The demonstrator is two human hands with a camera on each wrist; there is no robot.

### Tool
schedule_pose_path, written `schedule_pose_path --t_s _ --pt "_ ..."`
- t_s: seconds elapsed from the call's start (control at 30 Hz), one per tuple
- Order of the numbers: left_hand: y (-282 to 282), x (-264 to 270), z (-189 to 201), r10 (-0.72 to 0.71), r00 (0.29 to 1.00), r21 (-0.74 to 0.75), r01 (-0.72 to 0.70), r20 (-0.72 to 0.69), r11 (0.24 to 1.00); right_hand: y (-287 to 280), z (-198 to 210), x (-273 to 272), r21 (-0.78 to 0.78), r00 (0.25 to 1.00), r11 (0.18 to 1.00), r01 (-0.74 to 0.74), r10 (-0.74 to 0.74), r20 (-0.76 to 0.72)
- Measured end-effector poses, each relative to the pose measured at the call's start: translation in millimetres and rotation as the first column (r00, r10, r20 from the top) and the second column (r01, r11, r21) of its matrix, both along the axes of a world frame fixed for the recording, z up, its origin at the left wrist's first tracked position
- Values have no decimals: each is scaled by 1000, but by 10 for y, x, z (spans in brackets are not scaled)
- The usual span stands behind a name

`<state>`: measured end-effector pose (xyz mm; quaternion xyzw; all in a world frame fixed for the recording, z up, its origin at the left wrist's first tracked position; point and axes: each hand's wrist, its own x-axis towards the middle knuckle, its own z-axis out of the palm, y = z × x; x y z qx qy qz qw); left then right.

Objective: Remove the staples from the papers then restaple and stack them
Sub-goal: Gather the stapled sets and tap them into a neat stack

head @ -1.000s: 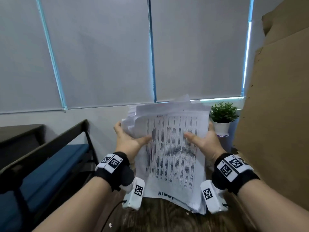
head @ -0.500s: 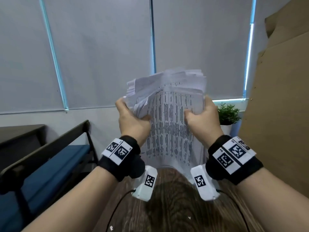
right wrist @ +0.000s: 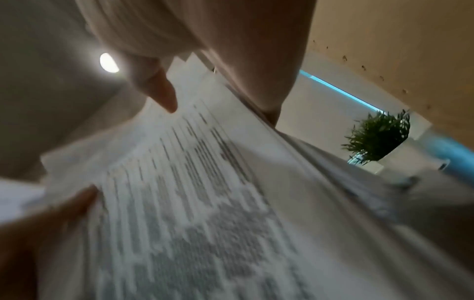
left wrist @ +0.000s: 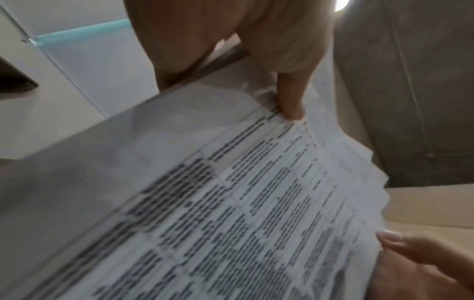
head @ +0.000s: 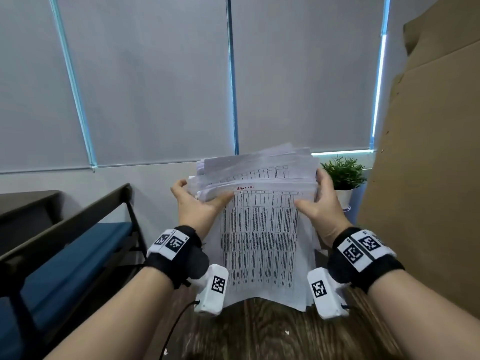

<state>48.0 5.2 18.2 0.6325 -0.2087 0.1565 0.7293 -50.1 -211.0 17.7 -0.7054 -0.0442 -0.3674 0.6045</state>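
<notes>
Both hands are gripping a thick stack of papers [head: 259, 229], standing it on its lower edge on the wooden surface [head: 259, 333]. The left hand [head: 197, 203] is clamping the left edge, the right hand [head: 320, 203] the right edge, thumbs lying across the front sheet. The front sheet is showing a printed table, text too blurred to read; red handwriting at the top is illegible. A potted plant [head: 344, 174] is sitting behind.

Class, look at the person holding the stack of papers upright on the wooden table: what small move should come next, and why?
Probably tap the stack of papers on the wooden table again: the left hand and right hand grip its sides, yet the top edges are uneven.
</notes>
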Motion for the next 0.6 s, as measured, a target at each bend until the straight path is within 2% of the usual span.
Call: schedule_pose_path --t_s 0.07,0.1,0.17,0.27,0.37,0.47,0.6 --pt "43 16 -86 -96 994 60 98 -44 993 33 -86 10 -49 998 999 3 -6 -67" --pt "54 20 -123 -98 995 124 101 -33 987 69 -117 8 -66 997 998 16 -20 -71" --pt "40 -2 -158 -67 997 177 59 40 982 158 -136 -21 -102 999 994 38 -40 -20" --pt "-36 -39 -119 -12 986 151 -14 168 988 230 -110 -39 -98 998 995 15 -9 59" --pt "-65 -76 -85 -28 959 230 -38 282 973 284 -65 -54 -171 999 985 -28 35 39" --pt "-27 -27 -32 98 915 223 -198 392 955 224 -9 3 -85 999 996 28 -25 43" --pt "69 -51 13 65 891 238 -189 449 953 123 52 93 -121 996 991 63 -69 -48"
